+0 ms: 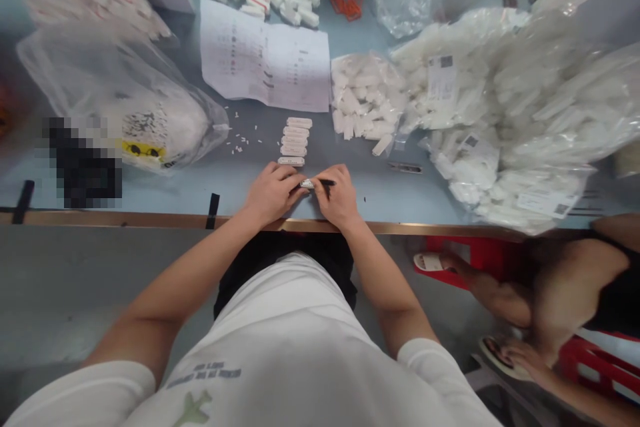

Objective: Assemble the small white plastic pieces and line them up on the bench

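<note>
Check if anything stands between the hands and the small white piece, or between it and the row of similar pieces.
Nothing visible separates the left hand from the white piece it holds. The right hand grips a slim dark tool beside it. Toward the row of pieces, only left fingers appear in between.

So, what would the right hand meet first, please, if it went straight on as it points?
The right hand would likely meet the white piece, then the left hand; exact depth is unclear.
</note>
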A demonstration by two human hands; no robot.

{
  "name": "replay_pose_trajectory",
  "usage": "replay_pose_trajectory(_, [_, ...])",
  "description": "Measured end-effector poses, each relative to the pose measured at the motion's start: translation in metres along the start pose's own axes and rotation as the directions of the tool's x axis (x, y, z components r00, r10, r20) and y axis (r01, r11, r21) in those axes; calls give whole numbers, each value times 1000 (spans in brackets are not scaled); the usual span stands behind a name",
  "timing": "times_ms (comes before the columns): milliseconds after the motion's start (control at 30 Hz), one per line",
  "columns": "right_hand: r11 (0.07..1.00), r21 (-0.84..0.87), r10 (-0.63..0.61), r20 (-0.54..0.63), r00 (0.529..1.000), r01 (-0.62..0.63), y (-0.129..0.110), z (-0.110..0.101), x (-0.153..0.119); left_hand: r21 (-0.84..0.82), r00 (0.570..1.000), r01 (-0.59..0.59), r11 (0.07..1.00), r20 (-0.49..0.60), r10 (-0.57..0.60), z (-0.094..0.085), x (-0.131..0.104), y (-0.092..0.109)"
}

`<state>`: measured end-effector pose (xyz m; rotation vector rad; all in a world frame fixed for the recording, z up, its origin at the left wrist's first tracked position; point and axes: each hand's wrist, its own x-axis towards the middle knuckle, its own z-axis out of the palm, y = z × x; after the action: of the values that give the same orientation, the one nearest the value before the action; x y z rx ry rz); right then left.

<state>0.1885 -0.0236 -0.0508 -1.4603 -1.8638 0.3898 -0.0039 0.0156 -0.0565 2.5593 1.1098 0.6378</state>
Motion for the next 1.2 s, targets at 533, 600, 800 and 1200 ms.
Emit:
replay_pose_trajectory(533, [990, 95, 117, -90, 989, -108, 3, 0, -4, 24, 1000, -25, 999, 2, 25, -1, 1, 1])
replay_pose_trajectory(600, [984, 103, 158, -105, 982, -147, 4, -1, -5, 22, 1000, -28, 999, 2, 28, -1, 1, 0])
replay_pose_trajectory(800, [977, 112, 192, -84, 978, -182, 3, -3, -7, 30, 1000, -26, 999, -7, 27, 0, 0, -1])
replay_pose_trajectory(1200, [990, 79, 119, -71, 990, -113, 3, -2, -6, 41, 998, -52, 998, -18, 53, 1, 0, -2])
